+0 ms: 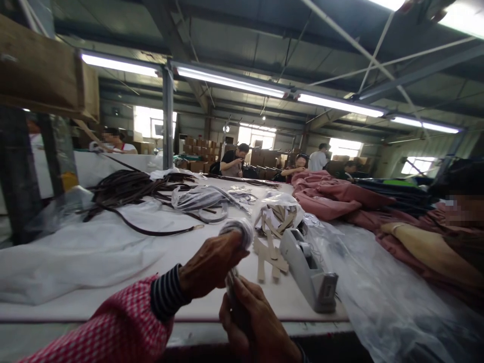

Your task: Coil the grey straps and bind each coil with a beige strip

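My left hand point(209, 262) is raised over the table's near edge, fingers closed round a small bundle wrapped in clear plastic point(238, 229). The bundle's lower end runs down into my right hand point(251, 322), which grips it from below with closed fingers. What is inside the wrap is too blurred to name. A grey tape dispenser point(308, 267) stands just to the right of my hands. Several tan paper strips point(269, 252) lie between the dispenser and my hands.
Dark brown straps point(128, 189) and plastic-bagged bundles point(200, 199) lie on the white table point(113, 242). Pink garments point(333, 196) are piled at right, under clear plastic sheeting point(378, 287). A person's arm point(427, 252) rests at far right. Several workers and cardboard boxes are behind.
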The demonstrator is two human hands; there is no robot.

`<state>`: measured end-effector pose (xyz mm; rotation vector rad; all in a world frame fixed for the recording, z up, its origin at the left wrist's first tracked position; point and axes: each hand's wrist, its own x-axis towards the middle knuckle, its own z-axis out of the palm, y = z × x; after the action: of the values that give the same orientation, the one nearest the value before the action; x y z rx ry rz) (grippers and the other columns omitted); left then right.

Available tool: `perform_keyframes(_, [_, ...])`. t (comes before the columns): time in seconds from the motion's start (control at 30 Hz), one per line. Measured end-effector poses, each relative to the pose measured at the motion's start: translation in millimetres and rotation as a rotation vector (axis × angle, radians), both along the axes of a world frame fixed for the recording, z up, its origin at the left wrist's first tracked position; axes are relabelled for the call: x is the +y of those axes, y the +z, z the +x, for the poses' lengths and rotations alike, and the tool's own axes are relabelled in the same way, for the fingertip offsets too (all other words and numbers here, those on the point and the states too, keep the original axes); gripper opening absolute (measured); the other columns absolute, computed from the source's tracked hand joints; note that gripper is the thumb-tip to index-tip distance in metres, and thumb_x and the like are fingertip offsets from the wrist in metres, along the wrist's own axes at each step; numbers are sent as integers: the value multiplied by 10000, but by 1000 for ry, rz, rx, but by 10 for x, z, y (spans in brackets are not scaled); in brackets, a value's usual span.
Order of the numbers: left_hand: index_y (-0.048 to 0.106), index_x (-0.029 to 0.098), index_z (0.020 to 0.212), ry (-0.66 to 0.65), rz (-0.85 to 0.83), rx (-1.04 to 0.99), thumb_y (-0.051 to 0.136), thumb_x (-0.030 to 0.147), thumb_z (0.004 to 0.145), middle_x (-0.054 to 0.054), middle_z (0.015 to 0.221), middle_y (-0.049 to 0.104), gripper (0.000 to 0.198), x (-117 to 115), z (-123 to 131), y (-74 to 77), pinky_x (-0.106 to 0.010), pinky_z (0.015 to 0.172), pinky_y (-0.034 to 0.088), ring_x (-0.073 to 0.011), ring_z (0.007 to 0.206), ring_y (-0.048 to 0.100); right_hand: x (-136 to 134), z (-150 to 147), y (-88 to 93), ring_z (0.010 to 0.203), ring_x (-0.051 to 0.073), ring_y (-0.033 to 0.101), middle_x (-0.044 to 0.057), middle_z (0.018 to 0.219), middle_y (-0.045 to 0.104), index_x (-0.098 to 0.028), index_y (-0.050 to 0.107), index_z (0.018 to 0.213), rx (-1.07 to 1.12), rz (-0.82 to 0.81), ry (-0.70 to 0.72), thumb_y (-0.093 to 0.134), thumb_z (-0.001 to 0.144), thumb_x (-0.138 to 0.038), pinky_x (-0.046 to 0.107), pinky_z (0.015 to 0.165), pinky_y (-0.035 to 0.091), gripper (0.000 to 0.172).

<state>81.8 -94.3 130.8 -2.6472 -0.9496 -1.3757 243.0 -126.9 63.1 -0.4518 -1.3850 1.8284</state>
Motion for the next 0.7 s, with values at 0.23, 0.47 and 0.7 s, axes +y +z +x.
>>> perform_keyframes(0.23, [455,206,876,-4,-35,494,384,411,1080,-6,738,574,298,-24,-223,-342,-324,557,295,-171,582,495,-3,433,118,409,50,338,-85,576,530,-171,552,1230,-319,-19,-26,741,857,-475,161,373,232,517])
perform_keyframes(0.47, [474,210,820,-16,-260,585,589,603,930,-1,736,579,424,-89,-378,-363,-302,559,271,-169,586,500,262,629,147,705,111,548,-35,751,613,-195,697,924,-737,691,-300,746,908,-338,236,666,390,152])
perform_keyframes(0.7, [471,212,701,-42,-345,636,727,423,809,32,625,532,349,155,-348,-479,-290,542,250,-138,526,445,585,625,-98,899,185,593,48,944,660,-181,675,972,-943,1338,-400,610,1005,-234,281,792,421,90])
